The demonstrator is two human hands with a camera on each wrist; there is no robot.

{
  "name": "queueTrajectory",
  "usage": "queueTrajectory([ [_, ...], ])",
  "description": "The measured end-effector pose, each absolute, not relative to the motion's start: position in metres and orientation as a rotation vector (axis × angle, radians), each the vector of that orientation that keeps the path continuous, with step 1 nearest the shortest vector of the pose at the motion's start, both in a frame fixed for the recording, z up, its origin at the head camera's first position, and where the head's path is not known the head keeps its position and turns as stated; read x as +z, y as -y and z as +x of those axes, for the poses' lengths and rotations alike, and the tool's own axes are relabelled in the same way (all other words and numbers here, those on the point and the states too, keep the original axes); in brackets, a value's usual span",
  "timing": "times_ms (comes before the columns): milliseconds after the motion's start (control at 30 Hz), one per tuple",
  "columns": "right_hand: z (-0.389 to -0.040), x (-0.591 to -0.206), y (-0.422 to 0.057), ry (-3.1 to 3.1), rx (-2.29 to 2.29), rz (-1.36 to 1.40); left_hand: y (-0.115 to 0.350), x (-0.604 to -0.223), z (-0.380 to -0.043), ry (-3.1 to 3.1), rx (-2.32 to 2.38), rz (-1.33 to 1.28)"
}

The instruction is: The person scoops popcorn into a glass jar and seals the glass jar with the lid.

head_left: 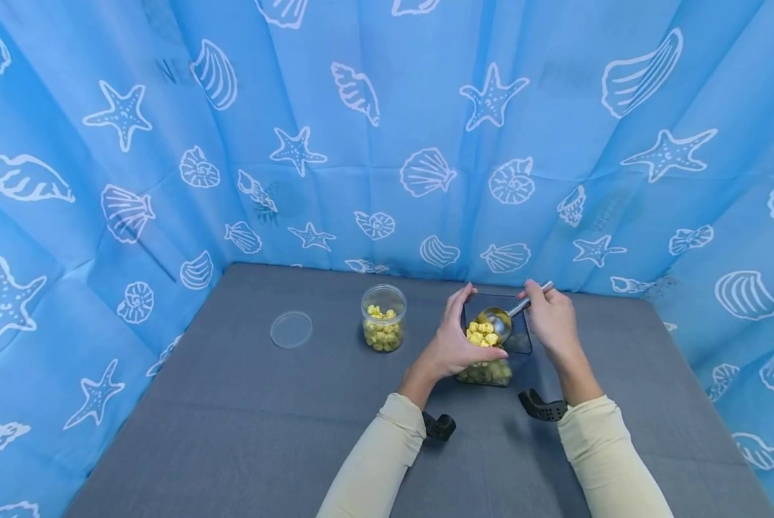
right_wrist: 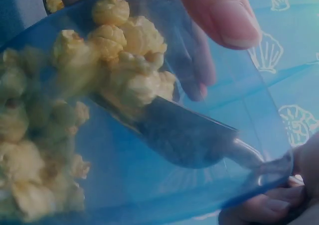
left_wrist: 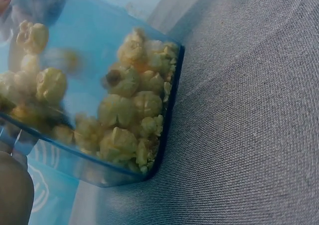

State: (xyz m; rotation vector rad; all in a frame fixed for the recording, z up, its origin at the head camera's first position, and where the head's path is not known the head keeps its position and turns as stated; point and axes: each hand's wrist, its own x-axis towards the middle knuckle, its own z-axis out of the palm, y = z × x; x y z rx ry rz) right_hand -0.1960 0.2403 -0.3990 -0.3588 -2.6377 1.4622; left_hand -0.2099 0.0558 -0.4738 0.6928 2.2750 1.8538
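Observation:
My left hand (head_left: 454,345) grips a clear square container (head_left: 521,339) by its upper part, thumb on the near side and fingers on the far side. Popcorn (left_wrist: 117,110) lies heaped in the bottom, seen through the wall in the left wrist view. From the other side, my right hand (head_left: 553,324) holds a metal scoop (head_left: 502,322) by its handle. The scoop's bowl slants down inside the container. Yellow popcorn pieces (right_wrist: 132,60) are piled on its front end in the right wrist view, some of them blurred.
Left of the container stands a round clear jar (head_left: 385,291), partly filled with yellow popcorn. Farther left, a round clear lid (head_left: 291,329) lies flat on the grey tabletop (head_left: 244,446). A blue curtain (head_left: 374,144) with shell prints hangs behind the table.

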Motion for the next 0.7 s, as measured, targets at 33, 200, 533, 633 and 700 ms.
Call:
queueTrajectory([
  [33,-0.196,-0.399,-0.241,2.631,1.486,-0.361,-0.056,-0.474,-0.21,-2.276,1.853,0.693],
  [200,-0.196,-0.399,-0.242,2.631,1.569,-0.364,-0.056,-0.474,-0.211,-2.27,1.857,0.673],
  [533,-0.212,-0.401,-0.254,2.515,1.869,-0.321,-0.056,-0.473,-0.21,-2.27,1.866,0.691],
  [633,-0.213,-0.401,-0.256,2.465,1.926,-0.327,-0.056,-0.473,-0.211,-2.264,1.868,0.693],
  [700,-0.214,-0.401,-0.257,2.445,1.952,-0.329,-0.055,-0.474,-0.211,-2.263,1.87,0.694],
])
